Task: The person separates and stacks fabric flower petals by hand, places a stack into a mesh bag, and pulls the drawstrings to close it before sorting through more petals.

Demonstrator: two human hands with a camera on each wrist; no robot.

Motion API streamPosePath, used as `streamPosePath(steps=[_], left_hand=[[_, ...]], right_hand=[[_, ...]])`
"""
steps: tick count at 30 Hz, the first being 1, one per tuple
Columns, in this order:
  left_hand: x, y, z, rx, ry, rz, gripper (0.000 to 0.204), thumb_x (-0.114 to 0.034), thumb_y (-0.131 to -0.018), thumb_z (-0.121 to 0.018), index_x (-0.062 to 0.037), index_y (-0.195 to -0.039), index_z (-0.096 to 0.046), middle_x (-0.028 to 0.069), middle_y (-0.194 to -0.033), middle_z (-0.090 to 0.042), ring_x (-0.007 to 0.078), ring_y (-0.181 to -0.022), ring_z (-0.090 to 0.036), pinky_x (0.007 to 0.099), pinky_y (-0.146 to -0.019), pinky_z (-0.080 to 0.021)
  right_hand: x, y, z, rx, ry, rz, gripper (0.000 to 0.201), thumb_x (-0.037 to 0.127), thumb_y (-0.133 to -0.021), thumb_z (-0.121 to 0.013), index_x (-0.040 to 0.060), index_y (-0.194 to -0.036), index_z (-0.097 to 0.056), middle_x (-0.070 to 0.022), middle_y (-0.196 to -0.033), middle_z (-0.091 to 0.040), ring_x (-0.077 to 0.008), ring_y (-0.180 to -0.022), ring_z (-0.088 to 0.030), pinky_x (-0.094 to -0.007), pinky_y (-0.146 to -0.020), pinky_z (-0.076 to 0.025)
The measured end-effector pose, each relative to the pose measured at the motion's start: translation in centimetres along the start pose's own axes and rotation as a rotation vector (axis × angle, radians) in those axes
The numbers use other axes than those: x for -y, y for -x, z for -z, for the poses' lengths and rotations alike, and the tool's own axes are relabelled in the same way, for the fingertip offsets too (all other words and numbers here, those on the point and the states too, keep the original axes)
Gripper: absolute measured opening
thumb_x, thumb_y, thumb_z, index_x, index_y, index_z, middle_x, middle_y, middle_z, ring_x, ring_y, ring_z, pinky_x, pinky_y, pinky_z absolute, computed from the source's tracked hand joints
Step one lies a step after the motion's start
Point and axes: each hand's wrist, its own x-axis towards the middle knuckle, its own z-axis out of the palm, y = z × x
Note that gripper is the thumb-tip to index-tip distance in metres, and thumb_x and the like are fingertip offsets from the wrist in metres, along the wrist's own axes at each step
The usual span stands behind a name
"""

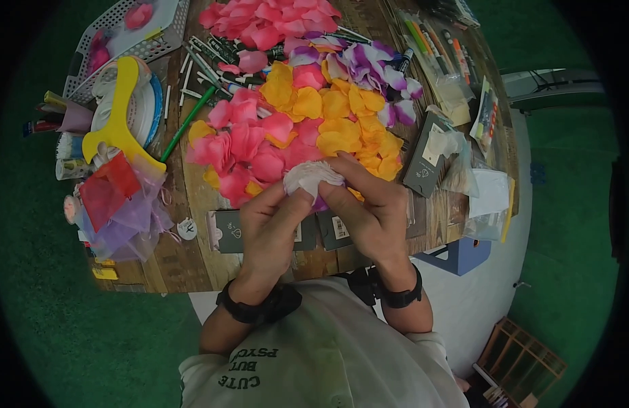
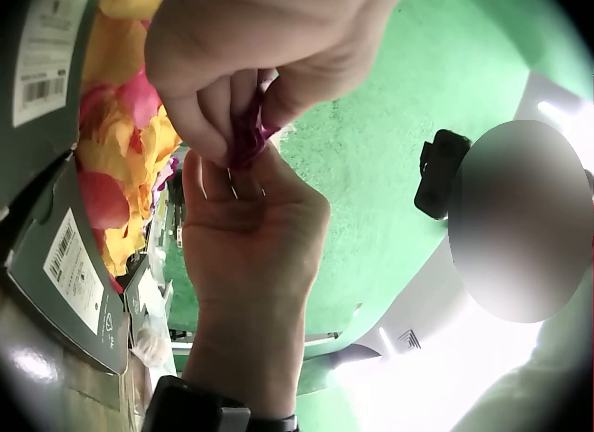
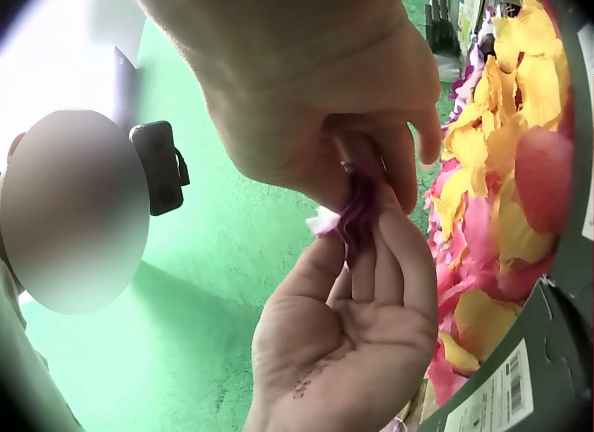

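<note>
Between my two hands is a small bunch of artificial flower petals point(image 1: 312, 175), white on the side facing up. Their purple edges point(image 3: 356, 214) show from below in both wrist views. My left hand point(image 1: 270, 230) pinches the bunch on one side, thumb on top. Opposite it, my right hand point(image 1: 372, 217) pinches the other side with thumb and fingers. The fingertips of both hands nearly meet around the petals. Just beyond them spreads a heap of loose pink petals point(image 1: 243, 146) and yellow petals point(image 1: 345, 136) on the wooden table.
Dark boxes point(image 1: 234, 221) lie along the near edge, another dark box point(image 1: 423, 163) to the right. Purple-white petals point(image 1: 369, 64) and markers point(image 1: 209, 64) lie farther back. At left are a yellow Y-shaped piece point(image 1: 121, 112), mesh bags point(image 1: 127, 217) and a white basket point(image 1: 172, 27).
</note>
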Motion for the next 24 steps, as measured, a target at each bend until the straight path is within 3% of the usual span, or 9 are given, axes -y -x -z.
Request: streamPosePath(steps=[3,6,9,12,14,17,19,21,24], left_hand=[[-0.1,0.1,-0.4,-0.007,0.117,0.051,0.022,-0.009,-0.091,-0.052,0.0058,-0.106,-0.059,0.006,-0.1,-0.062,0.0084,-0.088,-0.057,0.0225,-0.077,-0.047],[-0.1,0.1,-0.6,0.018,0.221,0.048,0.022,-0.007,-0.092,-0.049,0.0064,-0.107,-0.058,0.0097,-0.104,-0.061,0.0129,-0.093,-0.06,0.0277,-0.084,-0.049],[-0.2,0.0,-0.7,0.018,0.266,0.05,0.022,-0.006,-0.092,-0.048,0.0066,-0.108,-0.057,0.0125,-0.108,-0.06,0.0171,-0.099,-0.06,0.0327,-0.091,-0.049],[-0.7,0.2,-0.9,-0.059,0.212,0.088,0.022,-0.01,-0.092,-0.052,0.0048,-0.107,-0.058,0.0066,-0.097,-0.062,0.0098,-0.086,-0.06,0.025,-0.077,-0.05],[-0.5,0.4,-0.3,0.038,-0.096,0.053,0.023,-0.014,-0.091,-0.057,0.0025,-0.108,-0.059,-0.0024,-0.082,-0.06,0.0015,-0.071,-0.052,0.0174,-0.06,-0.042],[-0.8,0.4,-1.0,-0.005,-0.255,0.025,0.021,-0.015,-0.089,-0.06,0.0006,-0.105,-0.061,-0.0086,-0.073,-0.054,-0.0025,-0.063,-0.042,0.0152,-0.052,-0.031],[-0.5,0.4,-0.5,-0.028,-0.252,0.007,0.019,-0.013,-0.089,-0.06,0.0009,-0.102,-0.062,-0.0083,-0.073,-0.054,-0.0025,-0.063,-0.042,0.0152,-0.052,-0.031],[-0.5,0.3,-0.2,-0.037,-0.253,-0.014,0.017,-0.012,-0.089,-0.06,0.0012,-0.099,-0.063,-0.0081,-0.074,-0.054,-0.0024,-0.064,-0.042,0.0152,-0.052,-0.032],[-0.9,0.4,0.4,-0.017,-0.293,-0.015,0.014,-0.01,-0.088,-0.06,0.0013,-0.095,-0.064,-0.0079,-0.074,-0.054,-0.0025,-0.064,-0.041,0.0153,-0.052,-0.032]], right_hand=[[-0.1,0.3,-0.8,-0.089,-0.092,-0.031,0.023,0.001,-0.077,-0.06,-0.0038,-0.1,-0.062,-0.015,-0.071,-0.062,-0.0226,-0.06,-0.06,-0.0415,-0.099,-0.04],[0.3,0.8,-1.2,-0.137,-0.111,-0.041,0.023,0.0,-0.079,-0.059,-0.0042,-0.102,-0.061,-0.0166,-0.078,-0.062,-0.0207,-0.066,-0.061,-0.0354,-0.092,-0.044],[1.1,0.9,-1.5,-0.118,-0.139,-0.231,0.025,0.0,-0.08,-0.059,-0.0044,-0.104,-0.059,-0.0181,-0.089,-0.063,-0.0182,-0.075,-0.061,-0.0285,-0.082,-0.047],[0.1,1.4,-1.6,-0.197,-0.124,-0.236,0.028,0.003,-0.079,-0.061,-0.0034,-0.106,-0.059,-0.0182,-0.092,-0.062,-0.0175,-0.079,-0.061,-0.0253,-0.077,-0.047],[-0.1,1.5,-1.6,-0.191,-0.102,-0.237,0.028,0.003,-0.079,-0.062,-0.0033,-0.106,-0.059,-0.0181,-0.09,-0.063,-0.0177,-0.079,-0.061,-0.0254,-0.077,-0.047],[-0.5,1.5,-1.6,-0.2,-0.066,-0.211,0.027,0.004,-0.079,-0.063,-0.0033,-0.105,-0.06,-0.0175,-0.084,-0.063,-0.0173,-0.077,-0.062,-0.0256,-0.076,-0.048],[-0.5,1.6,-1.5,-0.205,-0.062,-0.196,0.027,0.005,-0.078,-0.064,-0.0034,-0.104,-0.061,-0.0169,-0.081,-0.063,-0.0168,-0.075,-0.062,-0.0257,-0.075,-0.048],[0.1,1.1,-0.8,-0.103,-0.286,-0.36,0.027,0.006,-0.078,-0.065,-0.0022,-0.104,-0.061,-0.0157,-0.078,-0.064,-0.0135,-0.073,-0.062,-0.0253,-0.071,-0.049],[0.3,0.1,0.1,0.012,-0.134,-0.215,0.023,0.006,-0.077,-0.065,-0.0009,-0.099,-0.063,-0.0135,-0.076,-0.064,-0.0138,-0.068,-0.063,-0.025,-0.064,-0.049]])
